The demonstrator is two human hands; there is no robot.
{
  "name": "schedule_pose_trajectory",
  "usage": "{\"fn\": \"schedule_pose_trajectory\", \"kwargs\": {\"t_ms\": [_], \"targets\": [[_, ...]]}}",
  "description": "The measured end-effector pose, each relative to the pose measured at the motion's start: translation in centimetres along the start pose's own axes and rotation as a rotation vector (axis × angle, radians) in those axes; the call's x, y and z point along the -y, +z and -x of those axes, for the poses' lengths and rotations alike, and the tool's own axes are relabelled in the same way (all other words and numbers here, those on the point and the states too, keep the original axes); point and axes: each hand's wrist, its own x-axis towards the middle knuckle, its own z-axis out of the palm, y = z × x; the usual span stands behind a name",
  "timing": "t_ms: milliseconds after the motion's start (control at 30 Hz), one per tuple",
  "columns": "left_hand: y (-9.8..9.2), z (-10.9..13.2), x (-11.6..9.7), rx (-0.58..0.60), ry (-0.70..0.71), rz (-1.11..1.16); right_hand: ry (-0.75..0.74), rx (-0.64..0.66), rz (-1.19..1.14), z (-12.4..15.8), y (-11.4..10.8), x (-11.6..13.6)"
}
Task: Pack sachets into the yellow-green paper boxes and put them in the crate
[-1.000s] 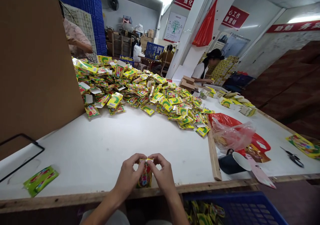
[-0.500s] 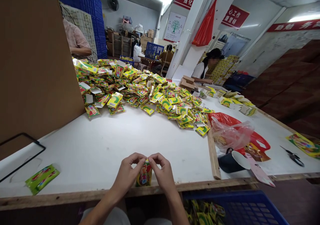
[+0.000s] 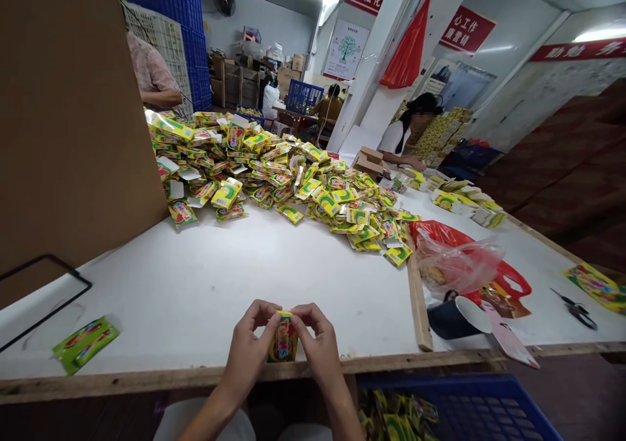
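A small printed box (image 3: 283,342) in green, yellow and red stands upright at the table's front edge. Its printed front faces me. My left hand (image 3: 252,336) pinches its upper left side with thumb and fingers. On the upper right side, my right hand (image 3: 315,336) grips it the same way, with the fingertips at the top edge. Beyond both hands lies a large heap of similar small boxes (image 3: 293,180), some with white flaps standing open.
A green packet (image 3: 85,344) lies at the left near a black wire frame (image 3: 46,258) and a cardboard sheet (image 3: 73,121). On the right are a wooden strip (image 3: 418,304), dark cup (image 3: 457,317), red bag (image 3: 508,278) and scissors (image 3: 577,310). Below sits a blue crate (image 3: 489,402).
My fingertips have moved slightly apart at the box's top, so more of its yellow upper edge and front shows. The view has shifted a little.
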Motion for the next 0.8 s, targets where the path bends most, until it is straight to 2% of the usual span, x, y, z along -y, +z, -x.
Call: {"fn": "schedule_pose_trajectory", "kwargs": {"t_ms": [100, 233, 433, 567, 700, 767, 800], "targets": [[-0.3, -0.1, 0.2, 0.002, 0.061, -0.066, -0.011, -0.018, 0.004, 0.0, 0.0, 0.0], [-1.1, -0.3, 0.3, 0.106, 0.137, -0.118, -0.034, -0.005, 0.004, 0.0, 0.0, 0.1], [-1.0, -0.4, 0.5, 0.199, 0.062, -0.074, -0.074, 0.023, 0.029, 0.7, 0.1, 0.3], [-0.4, -0.1, 0.4, 0.221, 0.043, -0.043, -0.022, 0.025, 0.03, 1.2, 0.6, 1.1], [-0.1, 0.4, -0.5, 0.23, 0.073, -0.059, 0.07, 0.005, -0.02, 1.8, 1.4, 1.8], [-0.3, 0.2, -1.0, 0.283, 0.104, -0.064, 0.173, 0.007, -0.015, 3.0, 2.0, 0.2], [-0.6, -0.3, -1.2, 0.305, 0.136, -0.095, 0.234, 0.02, 0.007, 3.9, 2.5, -1.5]]}}
